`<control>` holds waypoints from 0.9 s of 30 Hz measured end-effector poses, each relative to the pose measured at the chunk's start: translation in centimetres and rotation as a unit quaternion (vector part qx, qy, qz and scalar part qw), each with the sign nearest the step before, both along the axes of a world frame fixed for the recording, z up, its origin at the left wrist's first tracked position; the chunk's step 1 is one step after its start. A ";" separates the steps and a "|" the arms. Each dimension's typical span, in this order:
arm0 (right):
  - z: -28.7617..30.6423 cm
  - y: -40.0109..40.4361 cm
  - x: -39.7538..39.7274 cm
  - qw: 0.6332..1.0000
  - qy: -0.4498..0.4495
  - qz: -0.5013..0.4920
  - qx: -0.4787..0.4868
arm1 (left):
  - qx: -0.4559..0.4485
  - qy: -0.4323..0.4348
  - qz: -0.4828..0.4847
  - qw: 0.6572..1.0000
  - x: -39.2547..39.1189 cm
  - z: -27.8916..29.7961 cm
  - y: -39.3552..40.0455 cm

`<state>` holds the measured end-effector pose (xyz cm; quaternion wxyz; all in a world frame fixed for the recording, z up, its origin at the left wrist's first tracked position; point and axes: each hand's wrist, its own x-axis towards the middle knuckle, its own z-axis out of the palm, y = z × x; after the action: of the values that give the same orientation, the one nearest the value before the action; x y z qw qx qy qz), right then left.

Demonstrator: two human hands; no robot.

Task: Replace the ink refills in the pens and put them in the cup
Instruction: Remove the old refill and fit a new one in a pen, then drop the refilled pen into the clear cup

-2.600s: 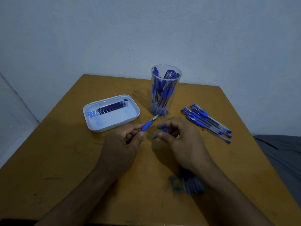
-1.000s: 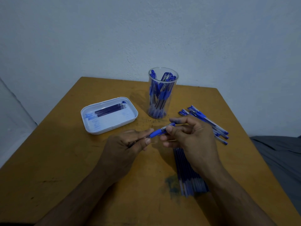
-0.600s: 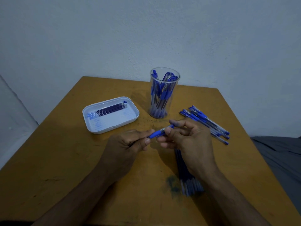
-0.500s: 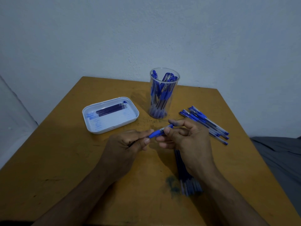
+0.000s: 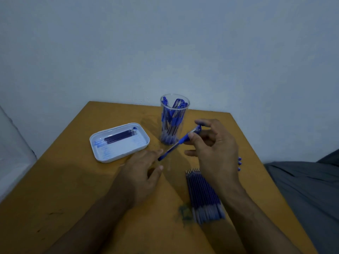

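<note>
Forearms enter from the bottom edge over the orange-brown bench [image 5: 64,198]. Low and right of centre, a row of ink refills [image 5: 203,195] lies flat beside an ink stain [image 5: 184,212]. Above it, the left hand [image 5: 143,171] rests with its fingers loosely spread and holding nothing. The right hand [image 5: 214,149], right of centre, pinches a blue pen [image 5: 178,143] at its upper end, the pen slanting down toward the left hand. Blue pen ends [image 5: 239,164] peek out behind that hand. Farther back, left of centre, a white tray [image 5: 102,154] holds several refills, and the clear cup [image 5: 174,120] stands full of pens at centre.
</note>
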<state>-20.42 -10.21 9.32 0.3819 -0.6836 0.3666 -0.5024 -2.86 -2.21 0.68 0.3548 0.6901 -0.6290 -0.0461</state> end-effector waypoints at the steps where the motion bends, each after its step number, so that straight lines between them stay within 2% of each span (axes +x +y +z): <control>1: 0.9 -0.2 0.0 1.000 0.003 -0.009 -0.018 | 0.028 -0.015 0.002 0.999 -0.1 0.1 -0.4; 5: 4.4 -1.0 0.5 0.997 0.017 -0.027 -0.070 | 0.089 -0.069 0.007 0.994 -0.3 0.2 -1.8; 15: 10.2 -3.1 2.4 0.979 0.017 -0.043 -0.196 | 0.102 -0.093 0.006 0.990 -0.3 -1.0 -1.9; 20: 9.8 -4.7 4.1 0.960 0.102 -0.057 -0.254 | 0.107 -0.087 0.004 0.990 -0.3 -0.7 -1.8; 27: 7.2 -6.8 6.0 0.947 0.250 -0.025 -0.200 | 0.121 -0.081 0.011 0.989 -0.2 -0.8 -1.8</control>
<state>-14.43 -16.98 16.56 0.1210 -0.8402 0.3593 -0.3876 -3.08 -4.06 -0.08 0.2172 0.7365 -0.6377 -0.0616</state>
